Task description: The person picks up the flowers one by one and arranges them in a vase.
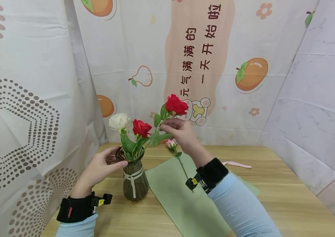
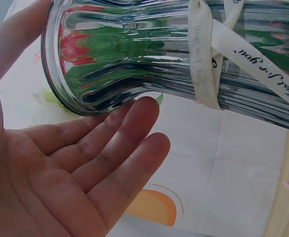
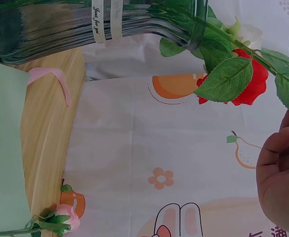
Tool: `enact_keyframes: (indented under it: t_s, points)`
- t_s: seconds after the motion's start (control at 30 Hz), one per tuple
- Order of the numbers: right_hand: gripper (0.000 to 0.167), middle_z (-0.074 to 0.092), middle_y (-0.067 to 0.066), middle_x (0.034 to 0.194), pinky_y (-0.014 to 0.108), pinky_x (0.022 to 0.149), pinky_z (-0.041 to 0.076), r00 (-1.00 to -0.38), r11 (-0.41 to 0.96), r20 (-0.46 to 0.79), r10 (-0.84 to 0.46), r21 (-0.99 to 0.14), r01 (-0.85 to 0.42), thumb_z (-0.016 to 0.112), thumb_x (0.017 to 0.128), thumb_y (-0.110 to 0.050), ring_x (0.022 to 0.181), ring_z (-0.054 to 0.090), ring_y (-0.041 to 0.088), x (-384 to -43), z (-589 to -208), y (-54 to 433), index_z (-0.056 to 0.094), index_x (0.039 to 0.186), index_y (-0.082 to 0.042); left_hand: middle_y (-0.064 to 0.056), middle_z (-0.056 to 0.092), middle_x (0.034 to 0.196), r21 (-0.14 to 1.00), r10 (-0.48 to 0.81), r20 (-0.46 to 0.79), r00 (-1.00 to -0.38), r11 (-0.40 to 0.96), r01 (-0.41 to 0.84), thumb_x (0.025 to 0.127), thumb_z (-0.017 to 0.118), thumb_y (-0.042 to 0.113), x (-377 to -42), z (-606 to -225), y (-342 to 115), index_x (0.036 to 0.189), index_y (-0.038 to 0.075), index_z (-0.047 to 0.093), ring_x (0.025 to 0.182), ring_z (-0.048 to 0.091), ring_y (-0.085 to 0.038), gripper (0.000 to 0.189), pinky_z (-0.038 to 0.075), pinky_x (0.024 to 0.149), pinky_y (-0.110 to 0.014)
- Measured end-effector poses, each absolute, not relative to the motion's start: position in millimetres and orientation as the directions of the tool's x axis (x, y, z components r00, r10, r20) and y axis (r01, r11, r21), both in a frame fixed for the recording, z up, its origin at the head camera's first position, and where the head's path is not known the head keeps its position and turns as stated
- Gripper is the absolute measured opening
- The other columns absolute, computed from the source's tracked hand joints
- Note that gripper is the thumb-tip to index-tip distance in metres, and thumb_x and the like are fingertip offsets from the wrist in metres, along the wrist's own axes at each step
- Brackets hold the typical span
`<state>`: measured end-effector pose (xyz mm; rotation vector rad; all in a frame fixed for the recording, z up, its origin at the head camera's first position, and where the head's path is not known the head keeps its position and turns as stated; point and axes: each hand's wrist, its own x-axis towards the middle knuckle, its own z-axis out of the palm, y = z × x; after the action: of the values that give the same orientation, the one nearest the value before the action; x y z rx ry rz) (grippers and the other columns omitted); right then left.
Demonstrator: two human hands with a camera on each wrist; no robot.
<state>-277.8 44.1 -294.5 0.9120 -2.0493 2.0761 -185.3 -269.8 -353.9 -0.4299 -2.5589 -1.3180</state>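
Note:
A ribbed, dark glass vase (image 1: 136, 186) with a pale ribbon (image 2: 203, 59) tied round it stands upright on the table. My left hand (image 1: 100, 168) holds it at the flared rim, thumb on the near side and fingers at the far side. Inside are a white rose (image 1: 119, 121) and a shorter red rose (image 1: 141, 128). Above and right of the vase, my right hand (image 1: 180, 133) pinches the leafy stem of another red rose (image 1: 177, 104) just below its bloom. This stem slants down into the vase mouth; its lower end is hard to make out.
A sheet of green paper (image 1: 182, 200) lies on the wooden table (image 1: 292, 197), right of the vase. On it rests a pink rose (image 1: 171, 144) with a long stem. A pink ribbon (image 1: 238, 164) lies farther right. Printed curtains (image 1: 125, 39) hang behind and at both sides.

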Motion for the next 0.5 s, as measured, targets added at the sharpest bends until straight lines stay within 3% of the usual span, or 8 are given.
enact_keyframes:
  t_s: [0.2, 0.5]
  points:
    - [0.021, 0.076, 0.010, 0.098, 0.030, 0.083, 0.056, -0.817, -0.064, 0.450, -0.360, -0.886, -0.459, 0.072, 0.097, -0.014, 0.100, 0.069, 0.032, -277.5, -295.5, 37.5, 0.073, 0.109, 0.003, -0.018, 0.066, 0.128, 0.754, 0.152, 0.329, -0.932, 0.552, 0.356, 0.089, 0.081, 0.035, -185.5, -353.7, -270.3, 0.147, -0.002, 0.050, 0.108, 0.068, -0.027, 0.075, 0.056, 0.081, -0.032]
    - [0.017, 0.076, 0.010, 0.097, 0.034, 0.086, 0.054, -0.794, -0.002, 0.466, -0.391, -0.863, -0.505, 0.071, 0.097, -0.013, 0.099, 0.069, 0.029, -275.8, -299.0, 25.5, 0.076, 0.105, 0.001, -0.018, 0.067, 0.127, 0.751, 0.152, 0.335, -0.930, 0.553, 0.361, 0.089, 0.081, 0.036, -185.6, -353.9, -270.3, 0.147, -0.001, 0.050, 0.107, 0.068, -0.027, 0.075, 0.056, 0.081, -0.032]
